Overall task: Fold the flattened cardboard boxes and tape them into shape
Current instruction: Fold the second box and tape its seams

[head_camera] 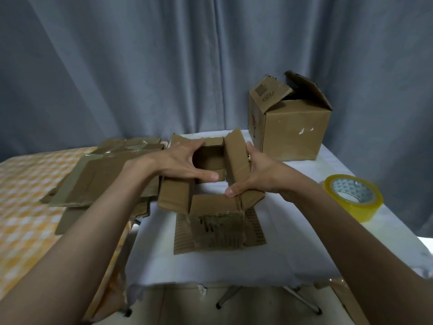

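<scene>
Both hands grip the small box on the surface. The left hand presses its left flap, the right hand its right flap. A tape roll lies right.

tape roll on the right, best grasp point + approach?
Take the tape roll across its yellow outer band, coming from above and its near side. It lies flat on the white table with its core hole up, nothing touching it, so a thumb in the hole with fingers on the outer wall should also hold. The right hand, now on the small box, is nearer.
</scene>
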Available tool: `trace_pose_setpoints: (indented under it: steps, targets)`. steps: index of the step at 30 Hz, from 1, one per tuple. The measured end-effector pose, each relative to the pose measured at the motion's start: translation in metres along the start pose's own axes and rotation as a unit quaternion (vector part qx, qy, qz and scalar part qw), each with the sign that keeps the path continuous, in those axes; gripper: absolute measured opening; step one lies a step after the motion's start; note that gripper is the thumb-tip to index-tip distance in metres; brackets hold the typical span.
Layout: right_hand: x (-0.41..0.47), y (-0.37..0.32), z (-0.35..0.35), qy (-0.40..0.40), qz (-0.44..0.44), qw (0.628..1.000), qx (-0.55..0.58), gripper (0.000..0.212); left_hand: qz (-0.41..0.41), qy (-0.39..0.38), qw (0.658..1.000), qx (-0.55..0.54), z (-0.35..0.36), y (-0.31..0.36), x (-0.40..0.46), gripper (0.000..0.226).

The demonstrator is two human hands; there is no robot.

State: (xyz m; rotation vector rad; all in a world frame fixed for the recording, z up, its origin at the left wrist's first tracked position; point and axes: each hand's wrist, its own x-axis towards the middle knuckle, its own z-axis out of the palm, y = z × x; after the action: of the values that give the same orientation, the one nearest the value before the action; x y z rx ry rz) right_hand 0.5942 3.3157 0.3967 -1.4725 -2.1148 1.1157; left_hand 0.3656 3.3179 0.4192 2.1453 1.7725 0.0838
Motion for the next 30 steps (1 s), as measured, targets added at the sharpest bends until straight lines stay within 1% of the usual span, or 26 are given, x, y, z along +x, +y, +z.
trace_pose_setpoints:
  steps: [1,2,4,5,6,7,9,10,11,12,14,16,17,18,19,20,21,22,23,24,25,26,28,30]
  targets:
    - [0.001,0.0,0.0,0.003,-0.002,1.0,0.0,0.135,0.015,0.002,1.0,-0.001,0.001,0.0,-0.004,0.128]
    - [0.002,0.001,0.0,0.004,-0.005,1.0,0.004,0.134,0.021,-0.002,1.0,0.01,0.003,0.0,-0.007,0.126]
    - [0.003,0.002,-0.001,0.001,-0.017,1.0,0.022,0.126,-0.009,-0.027,0.999,0.038,0.009,0.0,-0.011,0.139]
    - [0.002,0.002,-0.002,0.002,-0.028,0.999,0.032,0.115,-0.027,-0.035,0.998,0.045,0.012,-0.001,-0.011,0.145]
    - [0.003,0.001,-0.003,0.007,-0.037,0.998,0.044,0.1,-0.033,-0.038,0.998,0.045,0.015,-0.003,-0.011,0.148]
    - [0.004,0.0,-0.003,0.022,-0.051,0.997,0.062,0.08,-0.033,-0.036,0.998,0.041,0.016,-0.006,-0.01,0.15]
    - [0.006,-0.005,-0.003,0.07,-0.073,0.989,0.109,0.026,-0.029,-0.028,0.999,0.031,0.017,-0.01,-0.01,0.152]
    - [0.009,-0.007,-0.001,0.089,-0.086,0.984,0.125,0.021,-0.027,-0.024,0.999,0.028,0.017,-0.011,-0.009,0.152]
    - [0.012,-0.008,0.003,0.106,-0.099,0.982,0.124,0.03,-0.024,-0.017,0.999,0.024,0.018,-0.012,-0.009,0.151]
    - [0.015,-0.009,0.009,0.119,-0.107,0.983,0.091,0.036,-0.018,-0.008,1.0,0.021,0.019,-0.012,-0.008,0.15]
    - [0.018,-0.012,0.025,0.13,-0.135,0.982,-0.004,0.041,0.01,0.016,1.0,0.013,0.022,-0.012,-0.009,0.144]
    - [0.022,-0.01,0.042,0.116,-0.149,0.977,-0.101,0.042,0.057,0.049,0.997,-0.024,0.024,-0.014,-0.011,0.128]
    - [0.023,-0.009,0.049,0.111,-0.148,0.973,-0.139,0.042,0.07,0.072,0.994,-0.053,0.023,-0.016,-0.013,0.119]
    - [0.026,-0.006,0.055,0.112,-0.146,0.969,-0.163,0.041,0.065,0.104,0.989,-0.084,0.022,-0.018,-0.014,0.114]
    - [0.027,-0.005,0.058,0.117,-0.143,0.968,-0.171,0.042,0.041,0.149,0.981,-0.12,0.021,-0.021,-0.014,0.107]
    - [0.028,-0.004,0.059,0.123,-0.14,0.968,-0.171,0.042,0.011,0.205,0.966,-0.156,0.019,-0.024,-0.013,0.093]
    - [0.028,-0.003,0.06,0.126,-0.134,0.968,-0.168,0.043,-0.011,0.262,0.946,-0.19,0.017,-0.027,-0.012,0.071]
    - [0.028,-0.003,0.06,0.129,-0.13,0.97,-0.163,0.045,-0.018,0.308,0.926,-0.216,0.016,-0.028,-0.011,0.046]
    - [0.028,-0.002,0.06,0.131,-0.127,0.971,-0.156,0.046,-0.015,0.339,0.91,-0.238,0.016,-0.027,-0.012,0.03]
    - [0.028,-0.002,0.06,0.135,-0.125,0.972,-0.145,0.048,-0.006,0.353,0.9,-0.257,0.018,-0.023,-0.013,0.024]
    - [0.027,-0.002,0.06,0.138,-0.123,0.973,-0.136,0.05,0.003,0.352,0.896,-0.271,0.021,-0.018,-0.014,0.026]
    - [0.026,-0.002,0.059,0.14,-0.121,0.974,-0.128,0.049,0.016,0.347,0.9,-0.264,0.025,-0.012,-0.015,0.03]
    - [0.025,-0.001,0.058,0.142,-0.12,0.976,-0.118,0.046,0.058,0.34,0.916,-0.204,0.035,-0.001,-0.013,0.036]
    - [0.024,-0.001,0.057,0.144,-0.12,0.976,-0.109,0.043,0.072,0.311,0.938,-0.134,0.047,0.007,-0.008,0.041]
